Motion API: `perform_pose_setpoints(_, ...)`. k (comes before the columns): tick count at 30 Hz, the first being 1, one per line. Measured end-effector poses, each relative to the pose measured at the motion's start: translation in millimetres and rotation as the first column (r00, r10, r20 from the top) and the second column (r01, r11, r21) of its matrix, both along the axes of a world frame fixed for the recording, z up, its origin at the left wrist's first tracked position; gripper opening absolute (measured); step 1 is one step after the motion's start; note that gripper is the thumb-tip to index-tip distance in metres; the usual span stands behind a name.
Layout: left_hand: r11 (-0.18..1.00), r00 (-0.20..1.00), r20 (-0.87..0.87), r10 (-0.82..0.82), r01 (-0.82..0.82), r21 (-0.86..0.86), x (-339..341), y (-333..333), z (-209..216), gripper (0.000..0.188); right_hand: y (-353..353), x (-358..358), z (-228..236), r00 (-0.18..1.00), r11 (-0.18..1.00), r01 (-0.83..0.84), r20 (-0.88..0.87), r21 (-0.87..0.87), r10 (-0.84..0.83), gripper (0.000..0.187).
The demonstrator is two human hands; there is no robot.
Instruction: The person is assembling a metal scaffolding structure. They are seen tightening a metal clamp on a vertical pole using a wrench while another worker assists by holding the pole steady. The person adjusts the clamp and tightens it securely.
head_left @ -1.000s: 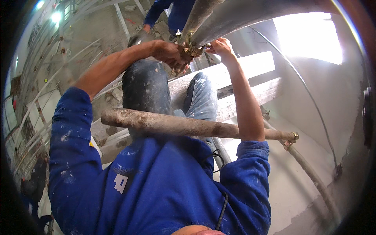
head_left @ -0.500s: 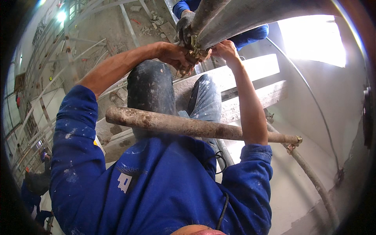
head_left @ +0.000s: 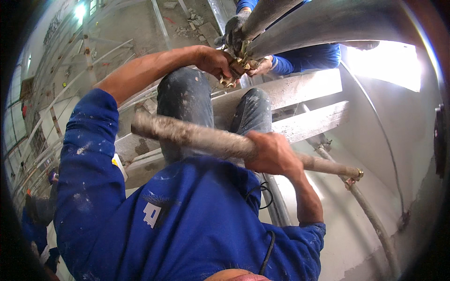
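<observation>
Fingers (head_left: 227, 71) of the left hand (head_left: 214, 62) were curled against the left side of a metal clamp (head_left: 239, 69), pinching it, with part of the clamp hanging just below their tips. Fingers of the right hand (head_left: 274, 152), well below and to the right of the left ones, were pressed together and closed over a pole (head_left: 192, 133); their tips lay hidden underneath.

Left of the right fingers, the pole ran out across the knees of the jeans (head_left: 185, 96) to a blunt, crusted end; right of them it reached a fitting (head_left: 360, 174) beside a slanting pipe (head_left: 375, 218).

Just above the left fingers, a co-worker's gloved hand (head_left: 235, 33) was at the narrow pipe (head_left: 268, 18); how firmly it gripped I couldn't tell. Right of the left fingers, the co-worker's bare hand (head_left: 262, 66) was at the clamp's other side, a blue sleeve (head_left: 309, 60) behind it. A wide pipe (head_left: 347, 30) stretched from just above the clamp toward the upper right. Between the two sets of fingers, and off to the right, lay two pale beams (head_left: 311, 122).
</observation>
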State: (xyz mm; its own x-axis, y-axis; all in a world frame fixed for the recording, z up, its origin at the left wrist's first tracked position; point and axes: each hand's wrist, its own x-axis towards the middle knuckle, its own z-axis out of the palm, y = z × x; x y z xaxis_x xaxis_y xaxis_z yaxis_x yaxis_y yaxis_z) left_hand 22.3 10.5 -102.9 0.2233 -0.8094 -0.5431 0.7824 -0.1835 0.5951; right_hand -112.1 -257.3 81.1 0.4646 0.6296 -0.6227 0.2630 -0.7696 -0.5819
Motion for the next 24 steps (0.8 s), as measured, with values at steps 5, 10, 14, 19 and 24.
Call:
perform_pose_setpoints(5,0.998,0.998,0.046,0.038,-0.036,-0.046,-6.8,-1.8,17.2,0.049,-8.9,35.5,2.2,0.976,0.990,0.135,0.168,0.047,-0.141,0.033)
perform_pose_setpoints(10,0.961,0.974,0.051,0.221,-0.208,-0.183,-41.2,4.0,-12.5,0.042,-2.7,60.7,0.0,0.966,0.984,0.160,0.194,0.083,-0.173,0.036)
perform_pose_setpoints(14,0.677,0.695,-0.264,0.669,-0.716,-0.167,-83.3,-26.3,5.1,0.040,-7.5,64.4,-18.3,0.953,0.983,0.176,0.241,0.052,-0.183,0.039)
perform_pose_setpoints(19,0.572,0.594,-0.073,0.801,-0.796,-0.196,-111.3,-30.8,-11.1,0.036,2.8,76.0,-29.4,0.955,0.985,0.169,0.241,0.024,-0.170,0.044)
perform_pose_setpoints(24,0.552,0.554,-0.038,0.831,-0.831,-0.067,-115.8,-38.3,14.6,0.024,-2.9,80.7,-38.1,0.945,0.980,0.197,0.259,0.033,-0.199,0.045)
